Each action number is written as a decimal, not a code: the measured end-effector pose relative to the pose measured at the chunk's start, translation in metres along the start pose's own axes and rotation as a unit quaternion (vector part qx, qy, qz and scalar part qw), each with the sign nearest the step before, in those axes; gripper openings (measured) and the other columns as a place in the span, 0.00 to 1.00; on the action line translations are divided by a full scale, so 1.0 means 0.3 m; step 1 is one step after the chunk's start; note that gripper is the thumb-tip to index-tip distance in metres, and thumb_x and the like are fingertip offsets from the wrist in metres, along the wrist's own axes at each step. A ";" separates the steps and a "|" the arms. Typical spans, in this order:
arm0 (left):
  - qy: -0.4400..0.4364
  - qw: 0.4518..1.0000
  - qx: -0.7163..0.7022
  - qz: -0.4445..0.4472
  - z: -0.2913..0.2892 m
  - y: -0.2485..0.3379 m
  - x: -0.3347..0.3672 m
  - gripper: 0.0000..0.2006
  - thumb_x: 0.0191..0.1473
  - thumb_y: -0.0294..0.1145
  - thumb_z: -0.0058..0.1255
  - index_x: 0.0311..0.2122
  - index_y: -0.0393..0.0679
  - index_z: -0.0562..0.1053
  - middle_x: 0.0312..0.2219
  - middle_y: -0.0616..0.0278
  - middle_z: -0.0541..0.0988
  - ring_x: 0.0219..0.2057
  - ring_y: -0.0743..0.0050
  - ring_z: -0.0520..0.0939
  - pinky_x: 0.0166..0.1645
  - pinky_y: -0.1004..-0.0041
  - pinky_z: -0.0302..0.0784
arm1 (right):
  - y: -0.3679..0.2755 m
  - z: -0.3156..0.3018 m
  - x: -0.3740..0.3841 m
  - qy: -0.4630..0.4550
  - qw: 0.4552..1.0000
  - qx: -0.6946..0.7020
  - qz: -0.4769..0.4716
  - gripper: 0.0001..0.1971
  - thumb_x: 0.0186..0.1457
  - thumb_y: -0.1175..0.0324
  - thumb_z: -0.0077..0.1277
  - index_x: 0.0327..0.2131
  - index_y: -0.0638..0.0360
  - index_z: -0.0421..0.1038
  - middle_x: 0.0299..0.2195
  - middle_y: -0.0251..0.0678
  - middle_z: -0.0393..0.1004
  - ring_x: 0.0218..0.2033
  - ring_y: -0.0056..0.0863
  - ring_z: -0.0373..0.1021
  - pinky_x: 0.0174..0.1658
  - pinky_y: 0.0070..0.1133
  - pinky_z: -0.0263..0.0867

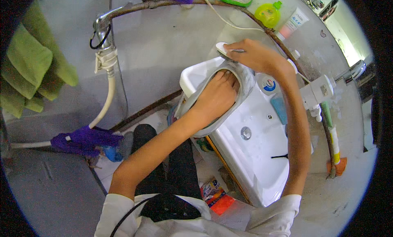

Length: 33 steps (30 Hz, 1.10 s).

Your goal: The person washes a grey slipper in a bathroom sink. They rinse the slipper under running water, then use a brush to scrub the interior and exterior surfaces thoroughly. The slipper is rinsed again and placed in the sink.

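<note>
My left hand (219,93) reaches into the hollow of a grey fabric cap (244,87), holding it from inside over the near left corner of a white sink (192,78). Its fingertips are hidden in the cloth. Just beyond, my right hand (256,54) grips a small white brush (222,47) with an oval back, fingers closed round it. The brush is at the cap's far edge; its bristles do not show, so I cannot tell whether they touch the cloth.
A round tin (268,84) and a blue block (279,109) lie on the sink's right ledge. A yellow bottle (268,14) and a white tube (293,23) stand at the back. Purple cloth (84,142) wraps a hose at left; green towels (35,61) hang there.
</note>
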State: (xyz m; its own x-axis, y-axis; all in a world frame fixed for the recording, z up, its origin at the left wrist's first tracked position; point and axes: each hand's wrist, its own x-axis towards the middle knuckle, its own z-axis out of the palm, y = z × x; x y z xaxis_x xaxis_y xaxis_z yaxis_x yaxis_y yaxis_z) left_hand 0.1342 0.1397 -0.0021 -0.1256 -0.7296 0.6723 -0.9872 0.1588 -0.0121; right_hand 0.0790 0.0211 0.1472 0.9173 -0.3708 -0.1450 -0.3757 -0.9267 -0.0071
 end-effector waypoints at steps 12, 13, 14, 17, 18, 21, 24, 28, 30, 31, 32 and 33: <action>0.051 0.998 -0.032 -0.027 0.036 0.003 -0.006 0.13 0.48 0.31 0.45 0.35 0.36 0.77 0.34 0.49 0.79 0.41 0.56 0.77 0.54 0.62 0.66 | 0.040 -0.055 -0.006 -0.063 0.981 0.143 0.111 0.23 0.59 0.51 0.50 0.55 0.49 0.70 0.30 0.35 0.75 0.19 0.19 0.63 0.18 0.19 0.60; 0.016 0.999 -0.041 -0.031 0.030 -0.003 -0.013 0.13 0.48 0.30 0.45 0.35 0.36 0.77 0.34 0.49 0.79 0.41 0.57 0.78 0.53 0.63 0.67 | 0.019 -0.048 -0.008 -0.052 0.980 0.149 0.123 0.23 0.59 0.51 0.50 0.55 0.49 0.70 0.30 0.35 0.75 0.19 0.20 0.63 0.18 0.19 0.60; 0.035 0.998 -0.041 -0.026 0.027 0.006 -0.008 0.13 0.48 0.30 0.45 0.35 0.36 0.77 0.34 0.49 0.79 0.41 0.57 0.78 0.53 0.63 0.67 | 0.000 -0.047 -0.022 -0.042 0.977 0.154 0.144 0.23 0.58 0.52 0.50 0.55 0.49 0.70 0.30 0.35 0.76 0.20 0.20 0.63 0.19 0.19 0.61; 0.075 0.996 -0.033 -0.025 0.020 0.005 -0.018 0.12 0.48 0.29 0.45 0.36 0.36 0.77 0.35 0.48 0.79 0.42 0.55 0.78 0.53 0.62 0.68 | -0.119 -0.068 -0.007 -0.062 0.996 0.069 0.013 0.23 0.57 0.52 0.49 0.54 0.49 0.70 0.35 0.40 0.78 0.22 0.26 0.67 0.23 0.23 0.67; 0.088 0.995 -0.035 -0.032 0.025 0.002 -0.025 0.12 0.48 0.29 0.45 0.36 0.36 0.77 0.35 0.48 0.79 0.42 0.55 0.77 0.53 0.61 0.68 | -0.146 -0.062 -0.003 -0.061 0.996 0.055 -0.036 0.23 0.57 0.53 0.48 0.54 0.49 0.70 0.36 0.41 0.78 0.22 0.27 0.68 0.24 0.24 0.68; 0.108 0.993 -0.028 -0.024 0.026 -0.004 -0.041 0.13 0.48 0.29 0.45 0.36 0.36 0.76 0.36 0.47 0.79 0.42 0.53 0.77 0.53 0.60 0.68 | -0.148 -0.013 0.024 -0.033 0.995 0.053 -0.076 0.23 0.56 0.54 0.48 0.54 0.48 0.70 0.37 0.42 0.78 0.25 0.28 0.70 0.27 0.24 0.69; 0.068 0.997 -0.025 -0.018 0.030 0.002 -0.021 0.12 0.48 0.29 0.45 0.35 0.36 0.77 0.36 0.48 0.79 0.42 0.55 0.78 0.53 0.61 0.68 | -0.092 -0.015 0.041 -0.059 0.995 0.074 -0.021 0.23 0.56 0.54 0.48 0.53 0.48 0.71 0.38 0.42 0.78 0.28 0.29 0.71 0.31 0.25 0.69; 0.032 0.999 -0.036 -0.009 0.032 0.011 0.003 0.11 0.46 0.30 0.46 0.32 0.38 0.78 0.34 0.50 0.80 0.40 0.57 0.78 0.52 0.62 0.67 | 0.076 0.004 0.071 -0.074 0.993 0.084 0.031 0.22 0.57 0.52 0.48 0.52 0.49 0.72 0.42 0.43 0.78 0.31 0.35 0.73 0.38 0.27 0.69; 0.004 0.998 -0.067 -0.020 0.032 0.006 0.002 0.11 0.46 0.30 0.46 0.32 0.38 0.78 0.33 0.49 0.80 0.39 0.56 0.78 0.51 0.62 0.67 | -0.015 -0.006 0.055 -0.058 0.994 0.056 0.069 0.22 0.57 0.53 0.47 0.52 0.50 0.72 0.43 0.45 0.77 0.34 0.40 0.74 0.42 0.28 0.69; 0.053 0.996 -0.068 -0.010 0.031 0.003 -0.002 0.11 0.46 0.30 0.46 0.31 0.37 0.78 0.32 0.48 0.79 0.38 0.55 0.78 0.50 0.61 0.68 | -0.047 -0.013 0.054 -0.056 0.997 0.039 0.046 0.21 0.58 0.53 0.47 0.51 0.50 0.72 0.43 0.47 0.77 0.36 0.42 0.74 0.44 0.29 0.68; 0.068 0.996 -0.054 -0.013 0.030 -0.009 -0.018 0.11 0.46 0.30 0.46 0.31 0.37 0.78 0.32 0.48 0.79 0.38 0.55 0.78 0.50 0.61 0.69 | -0.084 -0.019 0.057 -0.051 0.998 0.026 0.020 0.21 0.58 0.53 0.47 0.51 0.51 0.72 0.43 0.48 0.76 0.38 0.44 0.74 0.46 0.29 0.67; 0.087 0.995 -0.047 -0.012 0.031 -0.010 -0.023 0.11 0.45 0.30 0.46 0.31 0.36 0.78 0.32 0.48 0.79 0.38 0.55 0.78 0.50 0.61 0.69 | -0.113 -0.030 0.044 -0.047 0.999 0.011 0.002 0.21 0.58 0.53 0.46 0.51 0.52 0.72 0.43 0.49 0.76 0.40 0.46 0.73 0.48 0.29 0.66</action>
State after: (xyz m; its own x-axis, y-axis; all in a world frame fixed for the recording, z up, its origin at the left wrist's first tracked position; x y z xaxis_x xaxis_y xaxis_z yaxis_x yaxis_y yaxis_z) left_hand 0.1372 0.1382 -0.0136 -0.0752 -0.6090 0.7896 -0.9750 0.2108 0.0697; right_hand 0.1052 0.0471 0.1545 0.8994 -0.3665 -0.2381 -0.3834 -0.9232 -0.0274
